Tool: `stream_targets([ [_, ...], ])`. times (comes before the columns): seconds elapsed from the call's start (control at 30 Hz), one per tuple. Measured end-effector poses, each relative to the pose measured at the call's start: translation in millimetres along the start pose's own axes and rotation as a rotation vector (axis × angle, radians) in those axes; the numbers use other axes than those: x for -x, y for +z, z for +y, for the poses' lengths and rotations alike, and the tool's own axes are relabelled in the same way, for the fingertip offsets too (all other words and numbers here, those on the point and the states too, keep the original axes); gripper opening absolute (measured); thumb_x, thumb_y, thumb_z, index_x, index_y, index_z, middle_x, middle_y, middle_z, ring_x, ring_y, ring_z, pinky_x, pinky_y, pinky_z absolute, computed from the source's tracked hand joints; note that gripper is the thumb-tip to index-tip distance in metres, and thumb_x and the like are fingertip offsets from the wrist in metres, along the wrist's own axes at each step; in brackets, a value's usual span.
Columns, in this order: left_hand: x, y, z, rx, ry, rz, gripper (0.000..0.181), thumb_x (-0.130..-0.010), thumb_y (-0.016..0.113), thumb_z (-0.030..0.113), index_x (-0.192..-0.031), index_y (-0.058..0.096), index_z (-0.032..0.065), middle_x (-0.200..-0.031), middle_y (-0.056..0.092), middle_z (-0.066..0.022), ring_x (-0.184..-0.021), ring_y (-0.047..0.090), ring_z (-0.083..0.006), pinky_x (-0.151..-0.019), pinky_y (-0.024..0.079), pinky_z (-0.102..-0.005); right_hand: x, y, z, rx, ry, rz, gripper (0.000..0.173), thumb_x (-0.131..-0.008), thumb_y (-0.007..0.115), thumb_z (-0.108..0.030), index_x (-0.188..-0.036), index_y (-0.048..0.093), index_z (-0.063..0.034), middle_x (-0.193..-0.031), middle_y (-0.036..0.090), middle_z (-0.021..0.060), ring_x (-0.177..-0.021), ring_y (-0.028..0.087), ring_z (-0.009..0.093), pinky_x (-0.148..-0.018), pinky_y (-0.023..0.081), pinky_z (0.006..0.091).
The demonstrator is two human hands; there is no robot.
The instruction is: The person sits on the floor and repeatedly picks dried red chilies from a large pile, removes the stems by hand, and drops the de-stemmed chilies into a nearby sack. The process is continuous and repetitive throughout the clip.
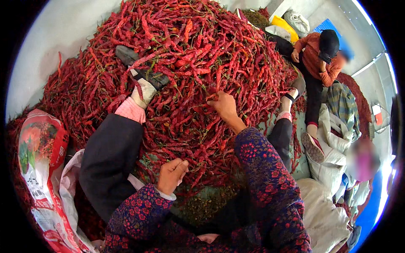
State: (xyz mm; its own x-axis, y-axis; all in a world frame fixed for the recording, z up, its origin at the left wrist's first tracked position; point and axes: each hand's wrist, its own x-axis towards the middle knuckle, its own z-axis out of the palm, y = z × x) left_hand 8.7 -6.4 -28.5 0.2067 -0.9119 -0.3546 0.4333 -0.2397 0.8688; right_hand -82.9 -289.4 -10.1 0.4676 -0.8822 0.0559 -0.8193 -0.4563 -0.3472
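Note:
A large heap of dried red chili peppers (190, 132), many with stems, spreads between and beyond my outstretched legs. My right hand (225, 107) reaches into the middle of it, thumb and forefinger pinched around a dried red chili pepper (212, 96). Closer to my body, my left hand (171, 176) hovers over the near edge of the heap with its fingers curled. Its palm faces away, so whether anything is inside is hidden. A pale bangle (167, 195) circles the left wrist. Stem and leaf scraps (205, 204) lie in front of my lap.
A printed sack (42, 142) stands left of my bent left leg (110, 161); an opened sack (70, 185) with chilies inside adjoins it. My right leg (281, 136) borders the heap's right side. Beyond sits a person in an orange top (308, 60). White woven sacks (326, 208) lie at right.

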Motion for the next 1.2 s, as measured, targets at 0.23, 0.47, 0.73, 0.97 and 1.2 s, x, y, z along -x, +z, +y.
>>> stream_targets([
  [0.23, 0, -3, 3, 0.012, 0.033, 0.035, 0.031, -0.089, 0.053, 0.026, -0.066, 0.052, 0.0044, -0.05, 0.039, 0.0034, -0.041, 0.033, -0.0034, -0.038, 0.025, -0.0212, 26, -23, -9, -0.452, 0.093, -0.009, 0.04, -0.072, 0.072, -0.028, -0.093, 0.062, 0.0046, -0.051, 0.049, 0.0093, -0.046, 0.046, 0.016, -0.049, 0.04, 0.0346],
  [0.47, 5, 0, 10, -0.002, 0.037, 0.029, 0.03, -0.088, 0.054, 0.024, -0.067, 0.052, 0.0041, -0.052, 0.041, 0.0033, -0.042, 0.035, -0.0037, -0.037, 0.027, -0.0209, 78, -64, -8, -1.282, 0.34, -0.3, 0.01, -0.077, 0.067, -0.011, -0.082, 0.06, -0.0059, -0.062, 0.05, -0.003, -0.05, 0.041, 0.005, -0.042, 0.027, 0.0207],
  [0.73, -1, 3, 12, 0.083, 0.144, -0.037, 0.013, -0.087, 0.055, 0.015, -0.084, 0.057, 0.0029, -0.057, 0.046, 0.0023, -0.046, 0.042, -0.0048, -0.041, 0.033, -0.0211, 131, -83, -5, -1.397, 0.387, -0.465, 0.015, -0.08, 0.064, -0.01, -0.091, 0.056, -0.0035, -0.076, 0.063, 0.0092, -0.048, 0.044, 0.007, -0.039, 0.028, 0.0198],
  [0.97, 1, 0, 20, 0.112, 0.149, -0.083, 0.017, -0.087, 0.055, 0.014, -0.095, 0.059, 0.0007, -0.064, 0.051, 0.0001, -0.05, 0.045, -0.0062, -0.044, 0.035, -0.0209, 157, -58, -29, -1.329, 0.396, -0.583, 0.013, -0.08, 0.066, -0.012, -0.087, 0.058, -0.0047, -0.068, 0.061, 0.006, -0.044, 0.043, 0.006, -0.038, 0.029, 0.0196],
  [1.2, -9, 3, 29, 0.151, 0.203, 0.001, 0.019, -0.086, 0.057, 0.015, -0.1, 0.057, 0.0012, -0.06, 0.049, 0.001, -0.047, 0.043, -0.0059, -0.042, 0.033, -0.0199, 164, -24, -19, -0.676, -0.098, -0.358, 0.012, -0.077, 0.066, -0.009, -0.085, 0.063, -0.0007, -0.066, 0.058, -0.0006, -0.061, 0.051, 0.009, -0.056, 0.043, 0.025],
])
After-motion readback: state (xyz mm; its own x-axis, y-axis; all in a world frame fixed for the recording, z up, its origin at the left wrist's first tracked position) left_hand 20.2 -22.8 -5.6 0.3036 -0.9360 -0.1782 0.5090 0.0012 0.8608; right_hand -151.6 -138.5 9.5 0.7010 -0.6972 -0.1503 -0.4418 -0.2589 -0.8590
